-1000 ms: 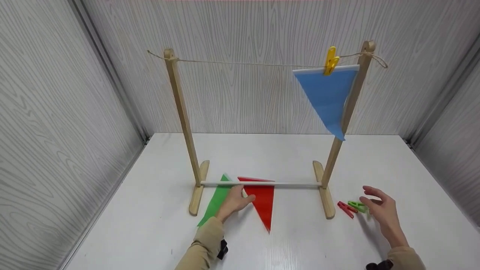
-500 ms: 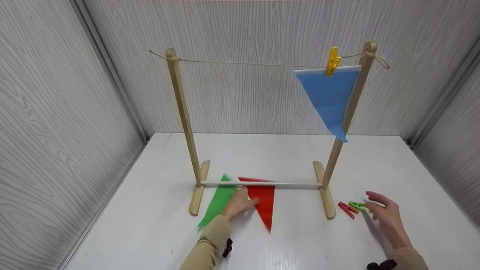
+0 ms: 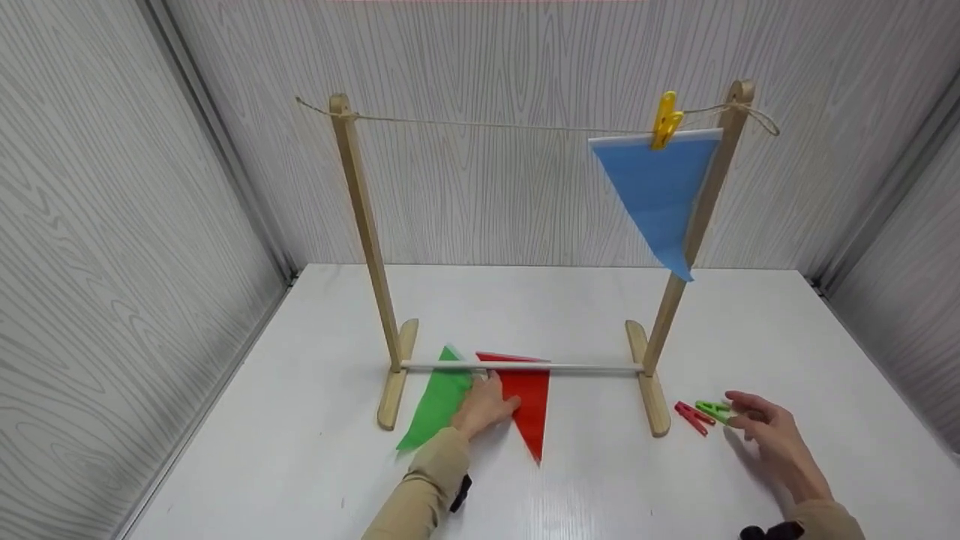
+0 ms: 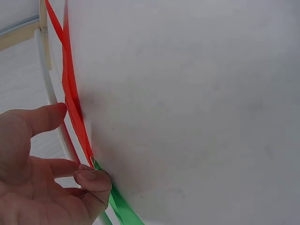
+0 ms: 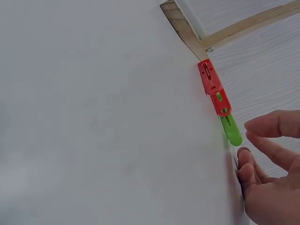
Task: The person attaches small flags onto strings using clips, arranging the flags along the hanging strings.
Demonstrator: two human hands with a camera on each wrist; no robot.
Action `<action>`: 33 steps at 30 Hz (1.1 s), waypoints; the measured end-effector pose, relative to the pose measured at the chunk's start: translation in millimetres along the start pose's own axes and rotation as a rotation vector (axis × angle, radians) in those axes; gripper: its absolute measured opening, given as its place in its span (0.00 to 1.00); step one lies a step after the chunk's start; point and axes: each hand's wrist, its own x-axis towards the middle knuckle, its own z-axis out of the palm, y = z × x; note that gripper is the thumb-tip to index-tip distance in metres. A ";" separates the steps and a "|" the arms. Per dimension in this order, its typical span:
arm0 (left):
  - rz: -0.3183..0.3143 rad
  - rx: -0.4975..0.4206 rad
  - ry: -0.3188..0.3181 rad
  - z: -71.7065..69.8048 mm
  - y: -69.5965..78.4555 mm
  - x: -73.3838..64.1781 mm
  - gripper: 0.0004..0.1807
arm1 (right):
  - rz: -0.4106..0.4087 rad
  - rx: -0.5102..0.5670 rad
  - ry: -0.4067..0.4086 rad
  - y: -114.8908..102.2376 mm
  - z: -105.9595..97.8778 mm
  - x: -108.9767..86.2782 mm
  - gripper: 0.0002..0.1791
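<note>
Red flag [image 3: 532, 397] lay on the table [image 3: 585, 480] just to the right of the left hand [image 3: 484, 405], thumb reaching out over it, white bar [image 3: 592, 368] crossing above its top end just past the fingers. Green flag [image 3: 442, 397] lay on the other side of that grip, partly under the hand. Change over the last second: left hand had slid a little to its right, towards the red; right hand [image 3: 776, 442] had dropped lower, in next to the green peg [image 5: 233, 135]. Flags and pegs hadn't shifted as far as I could see. Left grip was wide: thumb well apart from the fingers, fingertips down where red met green, nothing pinched; whether they'd caught an edge I couldn't tell. Right grip was narrower, small gap at the thumb, nothing held; green peg sat right at its fingertips, contact not clear. Red peg [image 5: 224, 104] was one step further left of that grip, overlapping the green one in the wrist view. Blue flag [image 3: 656, 195] hung from the line [image 3: 487, 124] by a yellow peg [image 3: 666, 124], well beyond and above both hands, neither near it. My read: both hands had closed in on their things together, flag side and peg side, but no pickup was done, so work stood at the reach stage
</note>
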 end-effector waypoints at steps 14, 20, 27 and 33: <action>0.090 0.096 0.030 6.8 0.8 -7.0 0.34 | -0.090 0.001 -0.047 8.4 -1.3 -3.6 0.35; 0.124 0.113 0.008 4.2 1.1 -7.3 0.28 | -0.086 -0.011 -0.054 6.7 -1.3 -3.5 0.36; 0.094 0.137 -0.022 6.7 7.2 -5.7 0.29 | -0.120 -0.046 -0.041 7.8 -1.2 -2.8 0.36; 0.096 0.151 -0.015 12.7 14.1 -3.7 0.32 | -0.113 -0.079 -0.037 7.3 -1.1 -3.8 0.36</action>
